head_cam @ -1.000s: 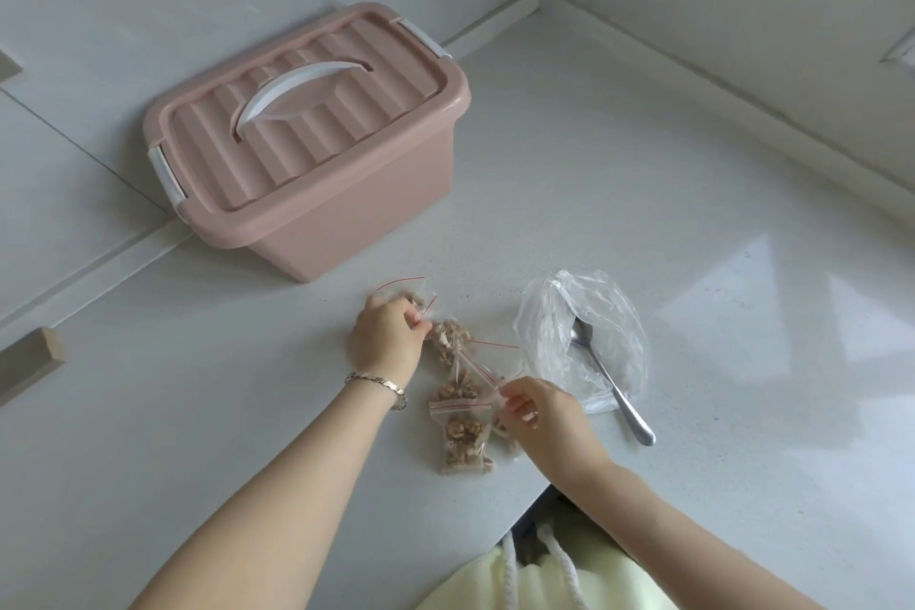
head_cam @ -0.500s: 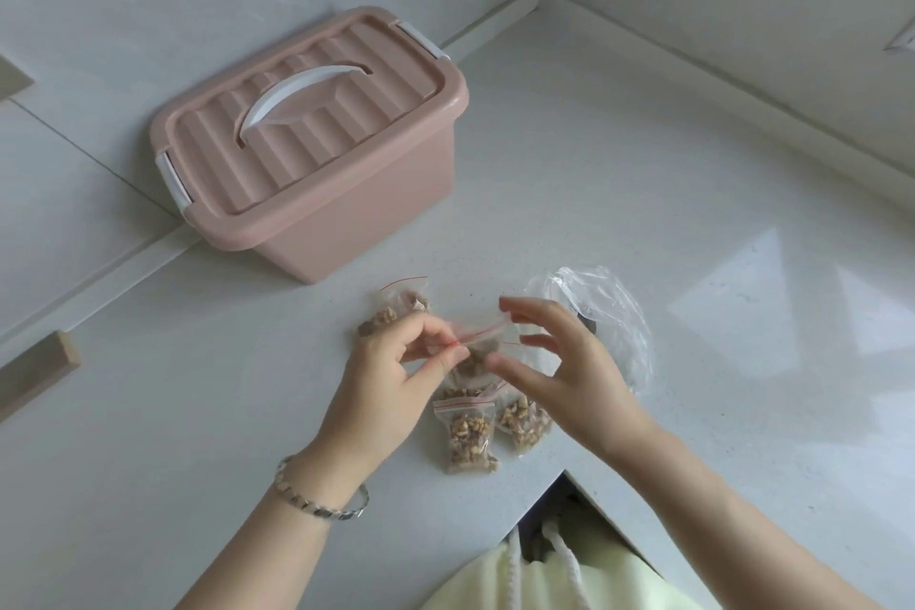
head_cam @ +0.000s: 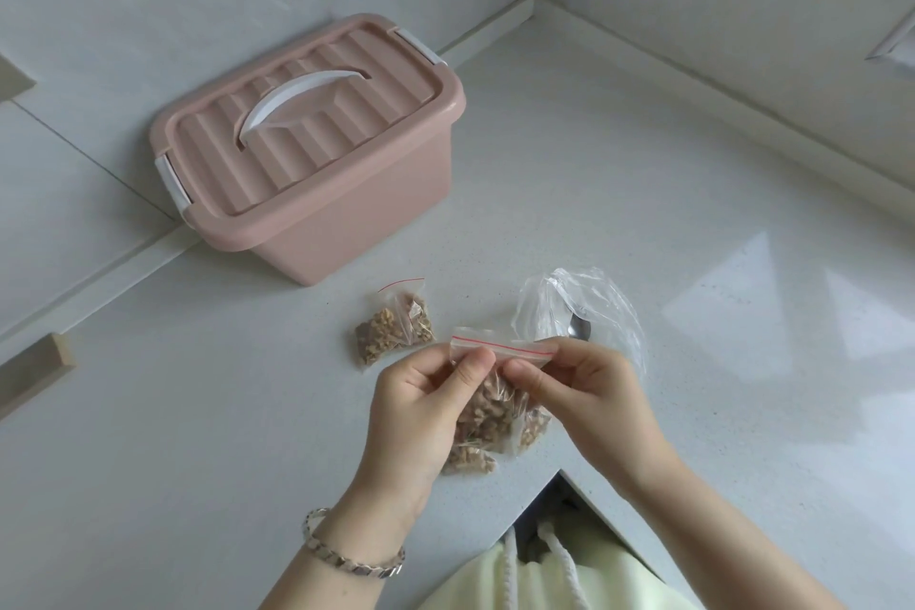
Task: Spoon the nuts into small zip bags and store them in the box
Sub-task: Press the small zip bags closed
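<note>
Pink plastic made up the box (head_cam: 317, 213), which stood on the white tabletop (head_cam: 643, 213) against the back wall, its ribbed lid (head_cam: 307, 134) on and its white handle (head_cam: 297, 99) lying flat. Nearer the person, both hands held one small zip bag (head_cam: 500, 346) of nuts (head_cam: 492, 404) above the tabletop's front edge. The left hand (head_cam: 421, 406) pinched the left end of the red-lined top strip between thumb and fingers, and the right hand (head_cam: 589, 391) pinched the right part of the same strip. Whether the strip was sealed could not be told. The nuts hung in the lower part of the bag, between the two hands. Beneath them, filled bags (head_cam: 470, 458) lay on the tabletop, partly hidden. Two nut bags (head_cam: 393, 329) lay together farther left, between the hands and the box but apart from it. Just beyond the right hand sat a crumpled clear plastic bag (head_cam: 594, 307), with the bowl of a spoon (head_cam: 580, 328) showing through it. A metal bracelet (head_cam: 346, 557) circled the left wrist.
</note>
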